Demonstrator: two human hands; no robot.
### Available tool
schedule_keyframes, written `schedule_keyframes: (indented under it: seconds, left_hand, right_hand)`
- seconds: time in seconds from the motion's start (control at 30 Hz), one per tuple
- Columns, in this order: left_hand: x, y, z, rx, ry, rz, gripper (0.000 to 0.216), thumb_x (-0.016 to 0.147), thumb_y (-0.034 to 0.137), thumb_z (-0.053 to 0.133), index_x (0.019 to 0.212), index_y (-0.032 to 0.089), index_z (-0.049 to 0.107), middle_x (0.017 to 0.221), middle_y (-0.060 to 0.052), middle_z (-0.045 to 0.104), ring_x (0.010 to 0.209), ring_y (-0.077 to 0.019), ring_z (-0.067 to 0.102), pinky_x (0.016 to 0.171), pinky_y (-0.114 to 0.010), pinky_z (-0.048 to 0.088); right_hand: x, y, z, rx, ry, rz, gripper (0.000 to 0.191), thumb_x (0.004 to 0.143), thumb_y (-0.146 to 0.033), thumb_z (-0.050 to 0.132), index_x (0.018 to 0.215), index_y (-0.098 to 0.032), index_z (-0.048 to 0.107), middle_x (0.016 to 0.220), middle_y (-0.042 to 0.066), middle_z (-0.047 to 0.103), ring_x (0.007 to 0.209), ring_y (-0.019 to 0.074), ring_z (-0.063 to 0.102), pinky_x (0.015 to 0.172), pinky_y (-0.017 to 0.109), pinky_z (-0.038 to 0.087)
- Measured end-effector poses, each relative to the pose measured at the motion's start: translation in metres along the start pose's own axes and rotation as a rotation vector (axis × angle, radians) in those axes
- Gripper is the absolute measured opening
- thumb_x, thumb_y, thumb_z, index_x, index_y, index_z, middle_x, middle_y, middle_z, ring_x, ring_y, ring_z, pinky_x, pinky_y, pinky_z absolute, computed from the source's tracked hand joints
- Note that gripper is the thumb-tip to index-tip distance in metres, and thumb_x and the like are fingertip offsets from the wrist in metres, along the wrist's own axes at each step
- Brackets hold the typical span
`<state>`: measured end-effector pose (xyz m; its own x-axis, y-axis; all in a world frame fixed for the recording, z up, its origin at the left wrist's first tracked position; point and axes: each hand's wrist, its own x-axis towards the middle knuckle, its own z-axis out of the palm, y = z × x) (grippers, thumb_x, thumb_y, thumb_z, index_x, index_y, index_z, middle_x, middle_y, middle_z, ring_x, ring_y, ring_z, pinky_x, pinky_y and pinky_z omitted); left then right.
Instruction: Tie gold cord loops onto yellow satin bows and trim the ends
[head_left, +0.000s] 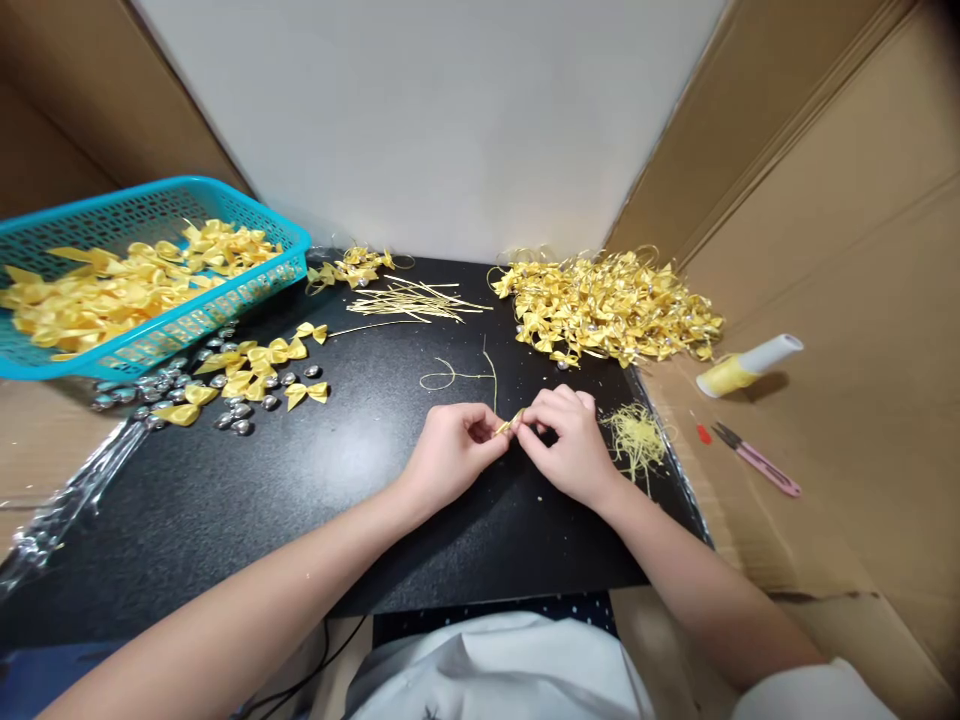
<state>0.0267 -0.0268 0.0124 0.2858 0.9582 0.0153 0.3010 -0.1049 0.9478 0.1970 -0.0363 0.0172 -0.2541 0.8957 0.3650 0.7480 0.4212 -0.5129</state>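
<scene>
My left hand [459, 445] and my right hand [566, 440] meet over the middle of the black table. Fingertips of both pinch a small yellow ribbon bow [511, 421], mostly covered by the fingers. A thin yellow thread [491, 375] runs up from it and curls on the table beyond. Farther back lies a bundle of cut gold cords [412, 299]. Loose yellow bows [255, 370] and silver bells [240, 427] are scattered to the left of my left hand. Just right of my right hand sits a tangle of yellow thread [637, 438].
A turquoise basket [289, 262] of yellow bows stands at the left. Finished-looking bows with cords form a large pile [611, 305] at the back right and a small cluster [352, 268] at the back. Thread snips [765, 467] and a thread spool [750, 365] rest on cardboard at the right.
</scene>
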Motion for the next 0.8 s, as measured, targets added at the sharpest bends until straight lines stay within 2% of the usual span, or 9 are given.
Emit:
schedule_keyframes:
  seconds: [0.13, 0.3, 0.5, 0.8]
  left_hand:
    - [0.001, 0.000, -0.001, -0.051, 0.018, -0.016, 0.017, 0.074, 0.027, 0.066, 0.063, 0.013, 0.065, 0.061, -0.002, 0.066, 0.057, -0.0113, 0.056, 0.054, -0.020, 0.042]
    - [0.004, 0.000, -0.003, -0.086, 0.040, -0.034, 0.015, 0.071, 0.026, 0.068, 0.063, 0.013, 0.065, 0.062, -0.002, 0.066, 0.057, -0.0120, 0.058, 0.055, -0.021, 0.042]
    - [0.006, 0.000, -0.005, -0.137, 0.052, -0.059, 0.015, 0.069, 0.025, 0.069, 0.061, 0.013, 0.064, 0.060, -0.001, 0.066, 0.055, -0.0111, 0.057, 0.053, -0.020, 0.041]
    - [0.011, -0.006, -0.007, -0.178, 0.065, -0.115, 0.014, 0.068, 0.027, 0.070, 0.063, 0.014, 0.067, 0.063, -0.002, 0.069, 0.057, -0.0122, 0.060, 0.057, -0.023, 0.044]
  right_hand:
    - [-0.001, -0.004, 0.001, -0.001, 0.085, -0.020, 0.016, 0.085, -0.017, 0.057, 0.069, -0.018, 0.061, 0.068, -0.001, 0.056, 0.071, 0.0146, 0.049, 0.075, 0.034, 0.029]
    - [0.000, -0.002, 0.002, 0.099, 0.080, 0.048, 0.015, 0.086, -0.019, 0.056, 0.071, -0.019, 0.060, 0.066, -0.001, 0.049, 0.069, 0.0151, 0.047, 0.071, 0.033, 0.032]
    - [0.003, 0.000, 0.003, 0.486, -0.104, 0.098, 0.018, 0.090, -0.024, 0.049, 0.073, -0.020, 0.053, 0.073, 0.000, 0.049, 0.074, 0.0159, 0.047, 0.072, 0.031, 0.039]
    - [0.003, 0.002, -0.004, 0.489, -0.339, 0.076, 0.026, 0.095, -0.030, 0.036, 0.071, -0.022, 0.040, 0.082, 0.002, 0.047, 0.086, 0.0192, 0.042, 0.082, 0.034, 0.036]
